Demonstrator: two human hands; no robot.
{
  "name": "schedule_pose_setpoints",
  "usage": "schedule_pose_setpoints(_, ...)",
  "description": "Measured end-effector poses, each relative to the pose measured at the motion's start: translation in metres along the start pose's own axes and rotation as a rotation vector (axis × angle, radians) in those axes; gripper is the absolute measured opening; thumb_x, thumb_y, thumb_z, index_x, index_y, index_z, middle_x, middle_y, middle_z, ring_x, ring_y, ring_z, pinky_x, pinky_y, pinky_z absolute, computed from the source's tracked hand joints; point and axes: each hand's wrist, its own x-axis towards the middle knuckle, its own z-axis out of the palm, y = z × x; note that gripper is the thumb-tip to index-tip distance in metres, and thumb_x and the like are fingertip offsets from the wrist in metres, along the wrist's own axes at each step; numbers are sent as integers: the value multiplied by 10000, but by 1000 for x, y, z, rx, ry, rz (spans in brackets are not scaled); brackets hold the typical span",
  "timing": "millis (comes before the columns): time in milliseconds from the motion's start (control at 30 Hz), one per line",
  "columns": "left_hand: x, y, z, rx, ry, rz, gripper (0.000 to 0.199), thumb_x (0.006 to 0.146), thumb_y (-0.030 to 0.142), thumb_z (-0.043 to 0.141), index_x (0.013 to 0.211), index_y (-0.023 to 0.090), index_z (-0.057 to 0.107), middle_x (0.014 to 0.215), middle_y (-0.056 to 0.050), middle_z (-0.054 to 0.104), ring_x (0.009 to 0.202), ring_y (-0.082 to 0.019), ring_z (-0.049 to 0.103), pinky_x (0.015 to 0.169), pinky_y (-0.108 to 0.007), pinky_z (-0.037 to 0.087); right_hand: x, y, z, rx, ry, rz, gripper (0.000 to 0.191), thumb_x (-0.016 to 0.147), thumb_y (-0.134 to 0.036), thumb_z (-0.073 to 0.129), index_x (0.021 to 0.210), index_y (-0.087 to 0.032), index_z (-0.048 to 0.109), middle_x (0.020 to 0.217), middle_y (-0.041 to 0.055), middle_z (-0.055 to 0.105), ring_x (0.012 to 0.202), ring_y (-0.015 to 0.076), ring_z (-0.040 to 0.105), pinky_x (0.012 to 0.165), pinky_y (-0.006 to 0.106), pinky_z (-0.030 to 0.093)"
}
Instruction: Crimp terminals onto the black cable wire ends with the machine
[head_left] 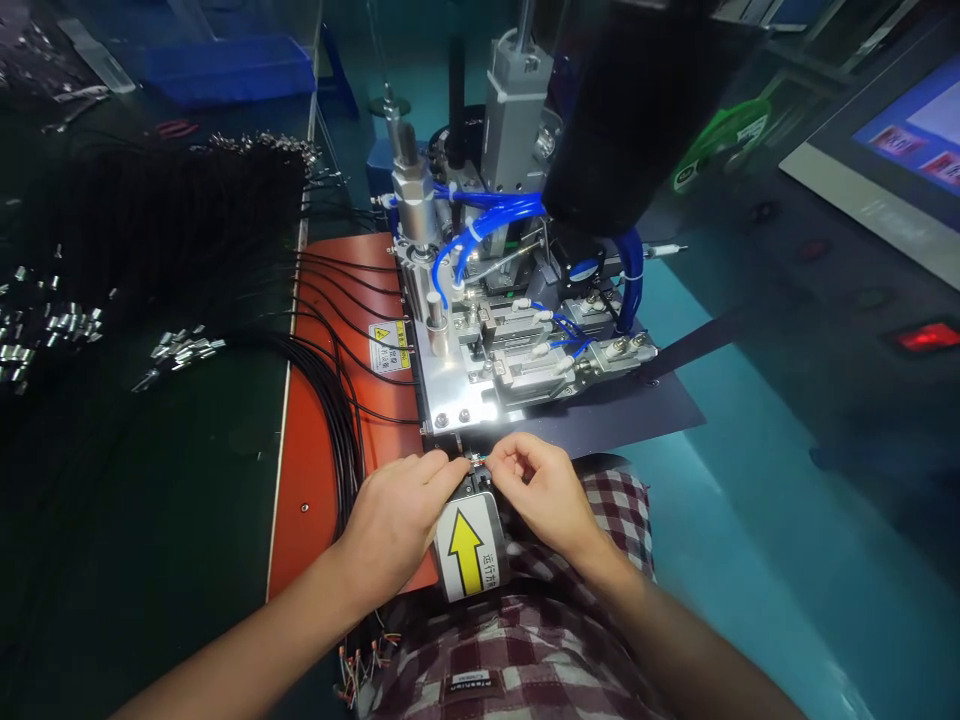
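Note:
My left hand point(401, 510) rests at the front of the machine, thumb and fingers pinched close to a small metallic cable end point(477, 461) in a black slot. From the other side my right hand point(541, 492) is closed, fingertips pinching at fine orange-tipped wires by that same piece. How firmly each hand grips is too small to tell. Just below them sits a white label with a yellow arrow point(467, 550). A bundle of black cables point(330, 400) curves past my left wrist, its stripped coloured wire ends point(367, 665) hanging near my lap.
The metal machine point(480, 340) with blue air tubes point(495, 212) stands straight ahead. Single black cables cross the orange mat point(315, 540) to its left side. Piles of cables with metal plugs point(184, 345) lie further left. A screen point(915, 135) is at the right.

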Motion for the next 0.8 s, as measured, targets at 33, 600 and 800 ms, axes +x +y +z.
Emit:
schedule_pose_setpoints(33,0,0,0,-11,-4,-7,283,889,103,366,998,165,621,754,-33,637,635,-188,581,544,-296,447,1,5,1,111,-29,59,155,823,-261,547,689,-184,552,594,-24,468,515,117,399,494,245,325)
schedule_pose_setpoints(600,-2,1,4,-156,30,-176,159,897,133,423,895,146,581,776,-38,584,707,-183,586,624,-295,462,7,0,13,21,48,58,197,825,-371,586,765,-189,631,528,-51,435,499,113,395,505,244,329)
schedule_pose_setpoints(800,-2,1,6,-144,34,-160,151,895,129,423,877,151,571,771,-36,582,706,-184,581,621,-298,460,9,2,19,64,118,51,169,804,-304,600,688,-182,580,530,-61,401,486,95,336,487,232,302)
